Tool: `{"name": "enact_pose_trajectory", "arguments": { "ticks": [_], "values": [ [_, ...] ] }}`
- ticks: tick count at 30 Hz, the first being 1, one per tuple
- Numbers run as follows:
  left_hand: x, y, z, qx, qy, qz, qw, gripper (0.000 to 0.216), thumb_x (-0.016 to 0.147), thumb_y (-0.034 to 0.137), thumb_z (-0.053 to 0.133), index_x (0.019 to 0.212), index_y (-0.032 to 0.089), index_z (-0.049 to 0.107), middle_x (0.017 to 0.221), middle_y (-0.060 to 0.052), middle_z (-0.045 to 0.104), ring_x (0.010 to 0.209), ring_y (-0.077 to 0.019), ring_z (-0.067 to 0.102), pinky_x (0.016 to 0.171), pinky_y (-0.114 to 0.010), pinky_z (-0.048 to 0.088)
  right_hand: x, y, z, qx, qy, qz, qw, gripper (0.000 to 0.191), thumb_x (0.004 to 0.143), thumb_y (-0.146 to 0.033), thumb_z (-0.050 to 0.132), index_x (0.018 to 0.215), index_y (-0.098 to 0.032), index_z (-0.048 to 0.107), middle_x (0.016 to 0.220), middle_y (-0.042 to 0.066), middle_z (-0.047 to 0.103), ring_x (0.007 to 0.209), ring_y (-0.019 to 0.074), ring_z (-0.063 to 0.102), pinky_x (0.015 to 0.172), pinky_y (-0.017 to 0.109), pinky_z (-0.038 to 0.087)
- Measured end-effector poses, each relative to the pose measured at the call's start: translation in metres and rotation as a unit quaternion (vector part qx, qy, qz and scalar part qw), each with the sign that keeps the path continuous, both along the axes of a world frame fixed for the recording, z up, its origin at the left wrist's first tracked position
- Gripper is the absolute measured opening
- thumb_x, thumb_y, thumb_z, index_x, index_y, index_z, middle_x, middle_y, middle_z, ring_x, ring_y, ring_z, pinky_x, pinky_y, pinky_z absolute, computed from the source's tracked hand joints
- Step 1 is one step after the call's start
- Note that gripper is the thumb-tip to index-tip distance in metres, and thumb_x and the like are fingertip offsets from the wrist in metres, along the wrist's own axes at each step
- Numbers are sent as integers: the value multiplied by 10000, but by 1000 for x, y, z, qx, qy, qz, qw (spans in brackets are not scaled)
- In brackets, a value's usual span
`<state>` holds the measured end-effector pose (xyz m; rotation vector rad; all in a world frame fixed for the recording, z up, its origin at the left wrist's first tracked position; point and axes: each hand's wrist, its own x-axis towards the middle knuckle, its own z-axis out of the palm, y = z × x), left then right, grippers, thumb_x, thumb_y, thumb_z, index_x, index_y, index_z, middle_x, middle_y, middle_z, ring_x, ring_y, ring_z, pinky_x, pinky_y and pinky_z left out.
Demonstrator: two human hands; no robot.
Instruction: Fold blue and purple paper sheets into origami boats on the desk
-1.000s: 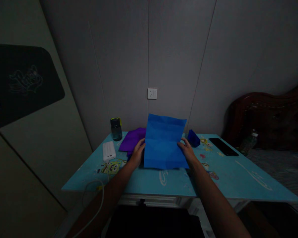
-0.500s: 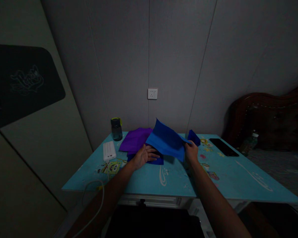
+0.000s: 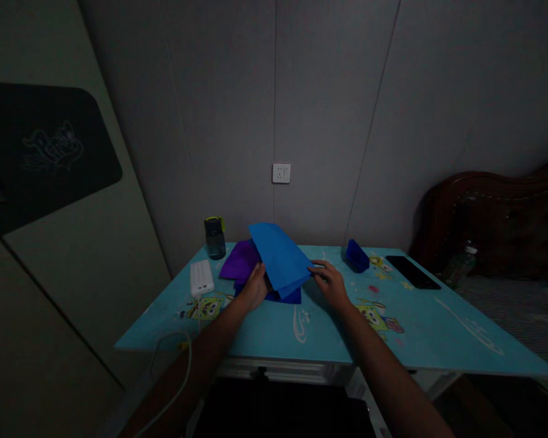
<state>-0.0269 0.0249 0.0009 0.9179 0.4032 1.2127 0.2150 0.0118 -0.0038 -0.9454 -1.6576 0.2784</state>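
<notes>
A sheet of bright blue paper (image 3: pixel 281 255) is raised at a tilt over the table, with a fold or second layer showing along its lower edge. My left hand (image 3: pixel 256 288) grips its lower left edge, the fingers partly hidden behind it. At the right corner, my right hand (image 3: pixel 330 285) pinches the paper between thumb and fingers. Beneath and to the left lies purple paper (image 3: pixel 236 261), partly covered. Dark blue paper (image 3: pixel 293 298) sticks out below the raised sheet. A folded dark blue paper piece (image 3: pixel 357 257) sits beyond my right hand.
The light blue table (image 3: pixel 319 337) has cartoon prints. A white power bank (image 3: pixel 201 278) with a cable and a dark water bottle (image 3: pixel 215 238) stand at the left. On the right lies a black phone or tablet (image 3: pixel 412 272). A wall with a socket (image 3: pixel 281 173) rises behind.
The blue paper has moved left with my right hand and now hangs over the purple paper. My left hand, open with its palm up before, has closed on the paper's edge.
</notes>
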Motion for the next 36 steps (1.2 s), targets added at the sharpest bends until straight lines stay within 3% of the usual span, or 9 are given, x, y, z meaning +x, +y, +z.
{"name": "enact_pose_trajectory", "arguments": {
  "ticks": [3,7,11,14,17,22,32,36],
  "values": [
    [0,3,0,-21,1,55,998,692,791,559,652,1373,259,426,1392,-103,527,1281,-271,489,1054,-447,409,-5,-4,3,-1,-12,23,1000,245,810,-243,576,977,-282,751,1133,83,650,980,230,629,771,369,529],
    [-1,7,0,9,15,124,992,649,790,373,699,1375,306,425,1366,-45,560,1255,-227,520,1067,-389,409,-8,-10,6,-27,9,60,998,253,803,-252,590,1005,-278,740,1159,91,628,994,228,617,753,349,539],
    [-1,9,-1,19,32,136,990,668,783,315,693,1389,292,415,1373,-49,555,1244,-230,531,1064,-388,414,-8,-11,7,-64,60,84,993,210,822,-340,595,931,-251,750,1120,97,647,987,239,615,750,342,532],
    [0,6,-3,31,54,118,991,682,780,311,699,1397,286,410,1373,-54,553,1245,-237,530,1061,-391,415,-7,-5,5,-135,134,67,979,316,836,-462,583,1002,-236,729,1000,82,689,914,236,630,692,318,526],
    [2,1,-4,52,80,60,994,719,768,296,719,1412,295,399,1349,-60,573,1218,-247,554,1049,-398,422,-7,2,0,-214,202,50,954,461,813,-561,598,1126,-231,673,981,63,705,866,225,644,636,293,525],
    [5,-8,-5,59,133,-47,988,809,757,286,734,1456,305,327,1258,-97,632,1104,-276,628,967,-444,472,-7,3,-1,-299,255,114,912,472,793,-602,623,1042,-205,677,924,59,734,775,213,678,685,316,552],
    [4,-11,-3,70,147,-56,985,855,736,276,757,1458,292,299,1204,-111,660,1010,-267,669,919,-448,498,-11,-2,9,-269,321,132,898,456,671,-474,790,1010,-197,666,946,74,749,847,271,706,813,432,559],
    [6,-10,-4,80,156,-37,984,776,720,305,782,1393,241,401,1257,-132,624,1074,-277,639,943,-445,490,-12,-3,8,-257,325,143,899,473,679,-472,784,1052,-210,656,995,76,742,872,279,702,815,440,558]
  ]
}}
